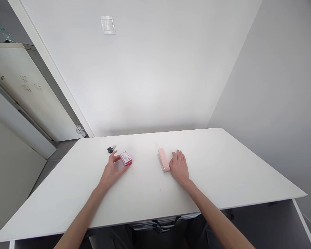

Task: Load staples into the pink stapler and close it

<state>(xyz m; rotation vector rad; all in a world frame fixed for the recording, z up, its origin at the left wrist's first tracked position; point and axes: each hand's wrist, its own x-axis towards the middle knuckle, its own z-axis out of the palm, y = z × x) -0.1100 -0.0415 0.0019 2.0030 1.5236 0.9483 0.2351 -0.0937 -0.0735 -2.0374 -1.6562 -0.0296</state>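
My left hand (112, 172) has its thumb and fingers around a small red-and-white box (126, 158), touching it at opposite sides. The box has a white printed top and red lower sides, and it is at the table surface. Just beyond those fingers lies a small black item (110, 150) with a thin silvery part, perhaps a key. A pink stapler (164, 159) rests on the table between my hands, nearer the right. Flat on the tabletop beside the stapler's near end is my right hand (179, 167), palm down, its fingers stretched out and holding nothing.
The white table (145, 204) backs toward a pale wall (158, 69) with a switch plate (108, 25). At the left stands a worn light-coloured cabinet (33, 86), beyond a white edge trim. My legs are below the table's front edge.
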